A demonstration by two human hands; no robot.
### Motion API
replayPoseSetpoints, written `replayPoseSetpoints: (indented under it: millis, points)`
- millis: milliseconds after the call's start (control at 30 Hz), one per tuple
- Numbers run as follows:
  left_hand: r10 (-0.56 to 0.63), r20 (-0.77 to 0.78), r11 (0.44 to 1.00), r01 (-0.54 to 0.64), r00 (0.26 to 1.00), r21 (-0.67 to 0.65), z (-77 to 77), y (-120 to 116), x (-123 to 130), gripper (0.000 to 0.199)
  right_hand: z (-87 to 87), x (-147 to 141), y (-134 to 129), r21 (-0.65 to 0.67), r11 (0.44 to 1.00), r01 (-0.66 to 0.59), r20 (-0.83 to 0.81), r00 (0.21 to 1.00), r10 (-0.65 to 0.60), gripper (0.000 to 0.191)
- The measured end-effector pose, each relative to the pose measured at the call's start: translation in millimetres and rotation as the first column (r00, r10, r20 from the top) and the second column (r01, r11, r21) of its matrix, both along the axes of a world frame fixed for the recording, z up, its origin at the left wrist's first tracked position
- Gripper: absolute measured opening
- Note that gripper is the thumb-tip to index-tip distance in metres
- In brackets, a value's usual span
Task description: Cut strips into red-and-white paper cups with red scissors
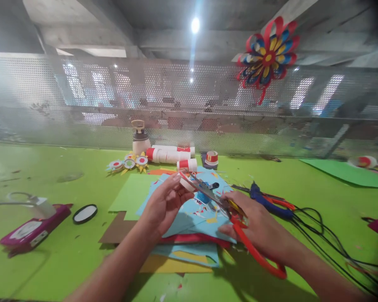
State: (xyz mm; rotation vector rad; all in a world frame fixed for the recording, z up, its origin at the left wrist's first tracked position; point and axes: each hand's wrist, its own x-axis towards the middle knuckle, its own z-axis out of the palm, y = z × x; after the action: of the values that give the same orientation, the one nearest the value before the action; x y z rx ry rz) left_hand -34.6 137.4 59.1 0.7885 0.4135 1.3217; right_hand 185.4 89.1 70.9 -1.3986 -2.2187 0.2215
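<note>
My left hand pinches a small white paper piece with a red edge, which looks cut from a paper cup. Closed around the red-orange handles of a pair of scissors is my right hand. The blades point left, their tips at the paper piece; whether they bite into it I cannot tell. Below both hands lies a stack of coloured paper with light blue on top, strewn with small red, white and yellow scraps. A shiny blue item sits behind the blades, partly hidden.
A blue glue gun with black cables lies at right. Stacked paper cups, a spray bottle and paper flowers stand behind. At left are a purple power strip and a round black-rimmed disc. A perforated metal screen borders the table.
</note>
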Motion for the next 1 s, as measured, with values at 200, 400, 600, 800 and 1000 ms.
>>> replayPoseSetpoints:
  millis: [200, 400, 600, 800, 1000]
  points:
    - [-0.007, -0.043, 1.000, 0.008, 0.999, 0.015, -2.6, -3, 3, 0.018, -8.5, -3, -2, 0.142, 0.989, -0.028, 0.091, 0.996, 0.015, 0.051]
    - [-0.013, -0.101, 0.999, 0.016, 0.995, 0.035, -2.6, -4, 5, 0.023, -16.9, 5, -2, 0.183, 0.982, -0.038, 0.096, 0.995, 0.021, 0.058]
    - [0.020, -0.109, 0.999, -0.016, 0.994, 0.038, -1.5, -5, 10, 0.021, -17.5, 6, -5, 0.168, 0.985, -0.023, 0.076, 0.997, 0.010, 0.056]
    - [0.096, -0.105, 0.995, -0.094, 0.990, 0.021, -1.4, -5, 13, 0.017, -14.1, 6, -5, 0.171, 0.985, -0.028, 0.095, 0.995, 0.012, 0.058]
    - [0.096, -0.128, 0.994, -0.088, 0.987, 0.070, -2.6, -4, 10, 0.016, -14.1, 8, -6, 0.142, 0.990, -0.021, 0.109, 0.994, 0.005, 0.058]
